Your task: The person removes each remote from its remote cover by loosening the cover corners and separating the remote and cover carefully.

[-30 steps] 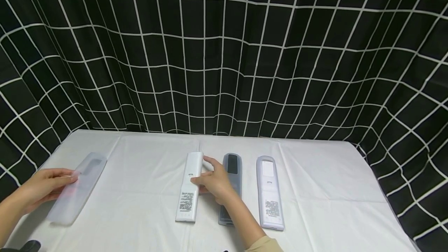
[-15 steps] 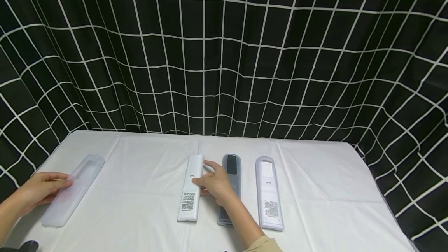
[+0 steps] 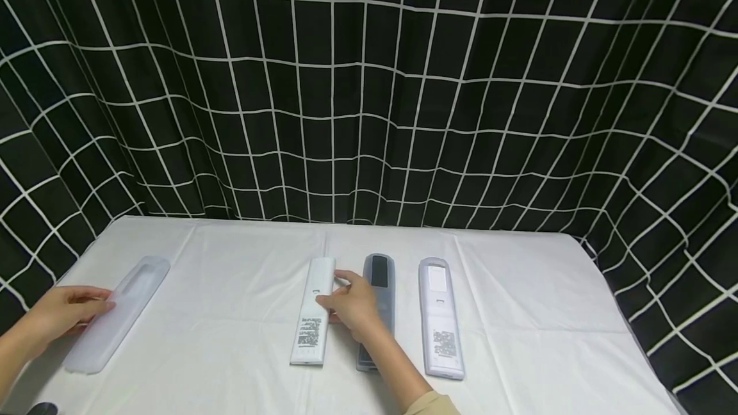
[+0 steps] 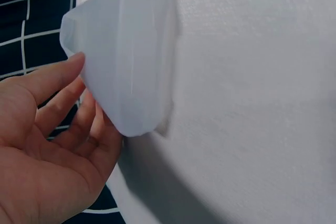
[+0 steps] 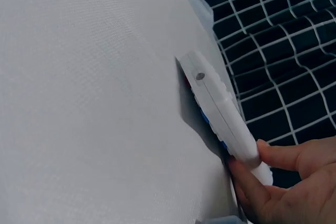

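At the table's left side my left hand (image 3: pixel 66 317) pinches a translucent, frosted remote-control cover (image 3: pixel 125 311) by its left edge. In the left wrist view the thumb lies on the edge of the cover (image 4: pixel 131 59), which bends up there, and the fingers go beneath. Near the middle, my right hand (image 3: pixel 354 307) grips a white remote control (image 3: pixel 308 332) by its right side, printed back facing up. Blue buttons show on the underside of that remote (image 5: pixel 223 111) in the right wrist view, tilted with one edge close to the cloth.
Right of the white remote lies a dark remote in a translucent cover (image 3: pixel 380 271), partly behind my right forearm. Further right is a white remote in a clear cover (image 3: pixel 441 312). A dark rounded object (image 3: pixel 43 409) shows at the lower left. Black gridded curtain (image 3: pixel 369 95) surrounds the white-clothed table (image 3: pixel 536 300).
My left hand has moved the cover slightly left and lower, and it looks flatter now. The white remote in my right hand has shifted a little toward me. Both grips stay the same.
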`<action>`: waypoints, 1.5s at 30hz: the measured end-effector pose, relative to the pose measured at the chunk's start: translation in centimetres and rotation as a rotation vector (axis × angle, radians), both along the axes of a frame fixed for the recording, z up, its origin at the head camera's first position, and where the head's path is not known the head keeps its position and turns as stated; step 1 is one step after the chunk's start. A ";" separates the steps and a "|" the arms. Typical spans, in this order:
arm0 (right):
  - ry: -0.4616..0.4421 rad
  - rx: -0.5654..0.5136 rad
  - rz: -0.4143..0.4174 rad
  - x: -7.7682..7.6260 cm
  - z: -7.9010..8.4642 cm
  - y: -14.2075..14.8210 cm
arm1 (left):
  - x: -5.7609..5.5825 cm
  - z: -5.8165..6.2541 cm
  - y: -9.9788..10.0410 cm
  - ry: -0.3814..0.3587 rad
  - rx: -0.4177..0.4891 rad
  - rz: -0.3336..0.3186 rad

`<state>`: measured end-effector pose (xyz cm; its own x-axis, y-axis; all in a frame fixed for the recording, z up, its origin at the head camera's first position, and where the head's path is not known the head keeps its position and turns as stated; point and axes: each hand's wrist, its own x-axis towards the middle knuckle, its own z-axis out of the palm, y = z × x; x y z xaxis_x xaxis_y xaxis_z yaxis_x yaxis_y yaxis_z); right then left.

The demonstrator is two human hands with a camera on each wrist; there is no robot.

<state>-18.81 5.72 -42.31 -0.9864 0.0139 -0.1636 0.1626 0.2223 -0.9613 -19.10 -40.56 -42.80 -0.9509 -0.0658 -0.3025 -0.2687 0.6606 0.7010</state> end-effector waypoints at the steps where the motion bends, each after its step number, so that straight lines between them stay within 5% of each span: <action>1: 0.006 0.007 -0.002 0.0 0.0 -0.1 | 0.1 0.0 -0.1 0.005 0.002 0.004; 11: 0.056 0.104 -0.025 0.5 0.3 -0.2 | 1.0 -0.2 -0.9 -0.003 0.076 0.050; 28: 0.044 0.072 -0.018 1.7 0.8 0.7 | 2.2 -1.6 -2.8 0.110 0.295 0.088; 36: 0.076 0.007 0.008 2.2 1.4 1.8 | 2.6 0.3 -0.2 0.127 0.340 0.063; 45: 0.143 0.072 -0.010 2.3 2.0 4.1 | 1.2 0.1 4.4 0.223 0.566 -0.003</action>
